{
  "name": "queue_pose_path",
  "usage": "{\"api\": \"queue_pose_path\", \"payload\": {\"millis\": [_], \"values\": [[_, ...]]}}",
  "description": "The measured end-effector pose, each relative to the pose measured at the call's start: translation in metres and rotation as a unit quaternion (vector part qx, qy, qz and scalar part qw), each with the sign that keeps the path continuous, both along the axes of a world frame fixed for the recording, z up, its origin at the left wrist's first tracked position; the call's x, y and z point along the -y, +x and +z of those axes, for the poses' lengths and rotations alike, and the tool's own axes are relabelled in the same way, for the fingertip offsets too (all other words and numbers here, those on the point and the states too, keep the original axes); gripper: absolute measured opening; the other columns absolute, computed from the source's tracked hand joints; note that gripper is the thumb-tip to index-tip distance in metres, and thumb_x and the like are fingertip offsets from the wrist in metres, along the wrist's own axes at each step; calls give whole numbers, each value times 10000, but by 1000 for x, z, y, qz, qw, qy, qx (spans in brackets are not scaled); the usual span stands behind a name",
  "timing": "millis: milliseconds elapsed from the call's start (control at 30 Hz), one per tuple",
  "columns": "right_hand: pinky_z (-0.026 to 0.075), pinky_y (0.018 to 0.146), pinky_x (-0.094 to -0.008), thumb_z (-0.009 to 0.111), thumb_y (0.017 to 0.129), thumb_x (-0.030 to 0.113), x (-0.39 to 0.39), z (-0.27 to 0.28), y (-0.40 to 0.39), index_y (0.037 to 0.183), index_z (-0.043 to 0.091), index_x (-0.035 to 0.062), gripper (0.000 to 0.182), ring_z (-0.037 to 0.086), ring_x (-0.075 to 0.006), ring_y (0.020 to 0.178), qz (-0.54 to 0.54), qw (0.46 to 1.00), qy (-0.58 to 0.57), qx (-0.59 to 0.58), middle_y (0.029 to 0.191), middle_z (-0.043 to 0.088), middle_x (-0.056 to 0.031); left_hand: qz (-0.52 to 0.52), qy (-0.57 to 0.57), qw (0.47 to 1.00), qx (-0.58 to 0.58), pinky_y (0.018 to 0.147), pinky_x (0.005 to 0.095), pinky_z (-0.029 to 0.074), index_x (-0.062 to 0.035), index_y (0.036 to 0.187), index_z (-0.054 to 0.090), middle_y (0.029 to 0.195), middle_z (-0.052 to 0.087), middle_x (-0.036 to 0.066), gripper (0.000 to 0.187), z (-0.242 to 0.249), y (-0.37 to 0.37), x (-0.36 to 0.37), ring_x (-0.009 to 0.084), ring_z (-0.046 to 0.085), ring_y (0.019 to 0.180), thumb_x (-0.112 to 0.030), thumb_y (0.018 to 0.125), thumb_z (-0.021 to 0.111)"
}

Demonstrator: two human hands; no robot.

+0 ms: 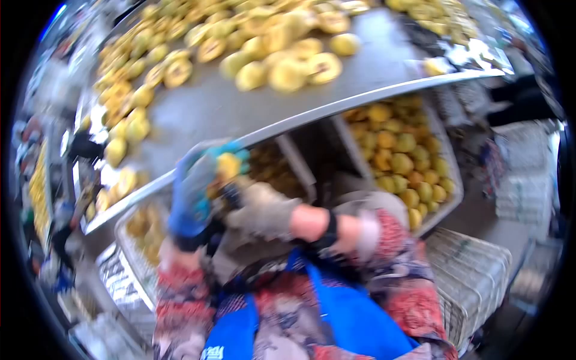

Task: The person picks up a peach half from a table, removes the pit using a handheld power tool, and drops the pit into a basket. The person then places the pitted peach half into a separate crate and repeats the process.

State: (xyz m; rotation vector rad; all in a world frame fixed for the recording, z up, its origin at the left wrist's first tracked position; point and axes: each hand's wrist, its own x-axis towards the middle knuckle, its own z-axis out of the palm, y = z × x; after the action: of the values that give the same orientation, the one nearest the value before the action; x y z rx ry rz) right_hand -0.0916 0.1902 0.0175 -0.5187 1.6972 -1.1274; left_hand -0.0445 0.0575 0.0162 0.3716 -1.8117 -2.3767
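Just over the front edge of the metal table, my left hand (pixel 207 174), in a blue and teal glove, is closed round a yellow fruit (pixel 228 166). My right hand (pixel 261 207) wears a pale, dirty glove and meets the left one at the fruit. Its fingers are closed on a small dark object (pixel 231 193), too blurred to make out. Halved and whole yellow fruits (pixel 288 73) lie on the metal table (pixel 210 108) beyond both hands.
Below the table edge stand a crate of whole fruits (pixel 403 162), a darker crate of fruit (pixel 270 165) and another crate (pixel 141 231) at the left. White crates (pixel 474 270) are at the right. Blurred people work at the far left.
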Motion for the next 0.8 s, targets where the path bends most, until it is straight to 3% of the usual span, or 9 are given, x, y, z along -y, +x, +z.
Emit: {"api": "queue_pose_path", "payload": {"millis": [67, 100, 267, 400, 500, 633, 733, 800], "values": [[538, 635, -374, 627, 786, 304, -2, -2, -1, 1226, 447, 33, 547, 656, -288, 718, 40, 999, -18, 9, 800, 644, -165, -43, 10, 999, 10, 788, 314, 515, 63, 1045, 600, 978, 645, 156, 386, 3, 1, 10, 200, 629, 854, -293, 894, 584], [453, 326, -272, 627, 775, 191, -2, 4, -1, 1301, 352, 76, 604, 581, -155, 434, 27, 990, -5, 135, 643, 592, -66, -53, 21, 998, 5, 787, 315, 517, 58, 1035, 605, 995, 643, 151, 374, 3, 0, 11, 201, 630, 866, -290, 902, 576], [453, 323, -276, 637, 765, 173, 3, -1, -2, 1281, 351, 61, 600, 591, -176, 442, 50, 995, 54, 61, 629, 598, -84, -54, 25, 998, 31, 804, 323, 512, 43, 1019, 613, 1002, 641, 147, 334, 1, -2, 13, 197, 630, 880, -266, 893, 587], [419, 307, -261, 653, 764, 167, -2, 1, -2, 1207, 385, 33, 535, 560, -170, 395, 33, 949, -76, 304, 603, 589, -82, -74, 22, 996, 46, 801, 334, 517, 28, 1000, 614, 997, 643, 133, 307, -3, -1, 20, 194, 631, 885, -250, 871, 612], [419, 304, -260, 652, 765, 164, -4, 5, -3, 1206, 383, 26, 534, 559, -167, 393, 43, 973, -14, 225, 603, 586, -79, -41, 34, 999, -9, 774, 371, 537, 50, 1052, 584, 1010, 633, 182, 377, -9, 1, 15, 253, 638, 888, -280, 868, 597], [420, 301, -263, 652, 765, 159, 2, -5, 4, 1192, 396, 15, 518, 565, -169, 402, 30, 992, 14, 124, 579, 570, -76, -61, 4, 998, 29, 785, 361, 531, 50, 1037, 583, 1010, 632, 175, 365, -9, -2, 19, 243, 639, 886, -262, 852, 623], [417, 298, -262, 657, 762, 154, -2, -4, -1, 1169, 413, 13, 495, 568, -173, 406, 55, 970, -19, 237, 583, 569, -77, -108, -43, 990, 75, 806, 343, 519, 50, 1021, 594, 1015, 632, 158, 344, -5, -7, 26, 230, 639, 886, -242, 845, 634], [431, 314, -268, 664, 756, 149, -4, 0, -3, 1104, 455, 5, 431, 569, -174, 410, 56, 967, -26, 249, 582, 564, -75, -130, -53, 988, 72, 808, 339, 519, 50, 1017, 604, 1005, 636, 152, 340, -4, -8, 28, 227, 639, 881, -242, 846, 631]]}}
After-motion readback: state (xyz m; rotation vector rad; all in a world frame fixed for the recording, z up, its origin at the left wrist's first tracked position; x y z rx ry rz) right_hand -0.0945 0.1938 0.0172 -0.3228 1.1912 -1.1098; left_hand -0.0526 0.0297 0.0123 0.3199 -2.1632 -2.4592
